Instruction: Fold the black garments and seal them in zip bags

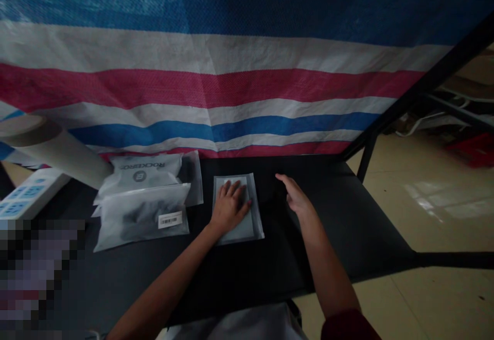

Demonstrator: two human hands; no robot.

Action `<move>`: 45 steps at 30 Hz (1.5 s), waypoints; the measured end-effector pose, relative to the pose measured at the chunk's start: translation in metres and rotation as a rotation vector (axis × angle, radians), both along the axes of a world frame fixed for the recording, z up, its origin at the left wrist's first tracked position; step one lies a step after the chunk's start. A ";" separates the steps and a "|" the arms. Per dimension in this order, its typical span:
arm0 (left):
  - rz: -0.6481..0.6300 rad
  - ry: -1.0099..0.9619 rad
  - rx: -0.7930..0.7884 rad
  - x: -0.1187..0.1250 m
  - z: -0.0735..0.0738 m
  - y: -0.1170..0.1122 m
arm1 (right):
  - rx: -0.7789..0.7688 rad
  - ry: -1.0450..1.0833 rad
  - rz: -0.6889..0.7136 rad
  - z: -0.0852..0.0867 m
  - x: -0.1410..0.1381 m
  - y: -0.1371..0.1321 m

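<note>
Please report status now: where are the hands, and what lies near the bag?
Left hand flat on frosted plastic bag. Right hand open, beside it, not touching. Stacked frosted bags to the left, apart.

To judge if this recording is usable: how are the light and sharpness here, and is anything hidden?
In the head view, the black table lies dim, but the left hand shows clearly; glare shines on the tile floor; the striped tarp curves from lens distortion; a pixelated block hides the lower left corner.
</note>
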State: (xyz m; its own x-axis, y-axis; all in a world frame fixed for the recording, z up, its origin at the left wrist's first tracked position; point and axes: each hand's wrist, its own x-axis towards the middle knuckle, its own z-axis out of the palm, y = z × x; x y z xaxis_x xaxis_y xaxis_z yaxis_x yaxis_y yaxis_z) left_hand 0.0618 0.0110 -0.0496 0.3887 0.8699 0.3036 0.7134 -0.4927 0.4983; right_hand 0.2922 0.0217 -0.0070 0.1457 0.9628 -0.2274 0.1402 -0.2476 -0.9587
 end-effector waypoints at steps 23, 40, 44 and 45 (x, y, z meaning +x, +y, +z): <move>0.328 -0.379 -0.011 -0.056 0.008 0.021 | -0.219 0.172 -0.055 -0.015 0.008 0.011; 0.132 0.084 0.047 -0.054 0.009 0.015 | 0.147 -0.516 0.147 -0.034 0.037 0.011; 0.074 -0.113 -0.050 -0.057 0.026 0.014 | 0.216 -0.217 0.087 -0.014 0.037 0.007; 0.019 -0.213 -0.128 -0.058 0.032 0.013 | 0.201 -0.089 0.085 -0.009 0.037 0.006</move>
